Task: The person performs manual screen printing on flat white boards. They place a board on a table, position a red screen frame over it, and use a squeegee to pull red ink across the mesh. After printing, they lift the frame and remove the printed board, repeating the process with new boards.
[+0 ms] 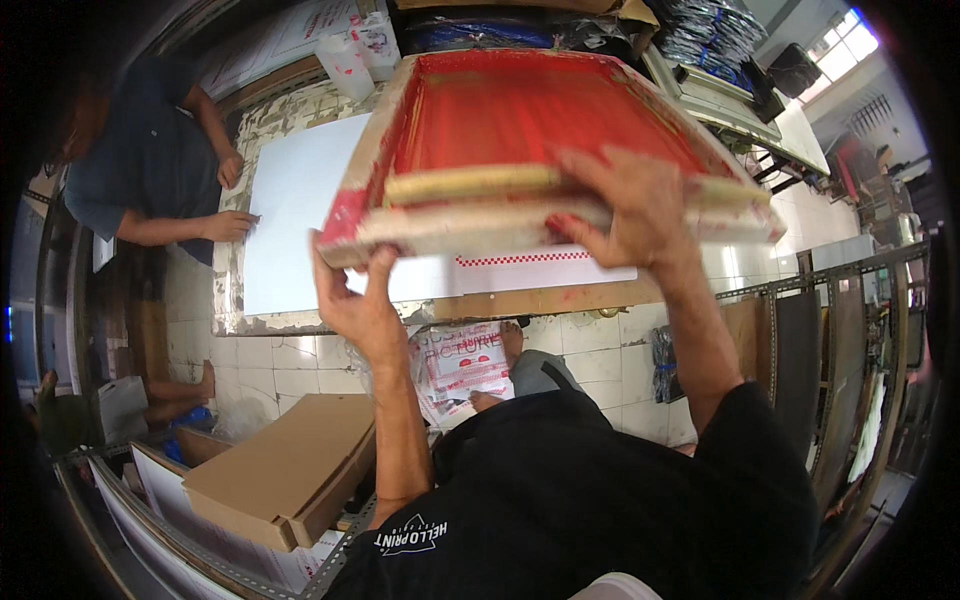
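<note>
**Screen frame [460,228] held at its near edge above a worn desk [228,300]**

In the head view, a wooden-railed frame with red-inked mesh [540,115] fills the upper centre of the picture, its near edge appearing raised over the desk. The left hand [358,292] is clamped on the near left corner, thumb and fingers about the rail. The right hand [640,205], softened by blur, closes on the near rail right of centre; whether it also grips the yellowish bar [465,183] lying just inside that rail cannot be told.

The key relation appears to be this: the frame stretches from both hands toward the top of the frame of view, its near rail running left to right between them. The right hand lies farther in over the rail, the left at its end. Lens distortion leaves the longer side uncertain.

Below the near rail shows a white sheet [540,275] with a red checked band. At upper left, a co-worker's hand [232,226] rests at the edge of a pale board [295,200], apart from the wearer's own. A cardboard box [280,465] sits lower left.
</note>
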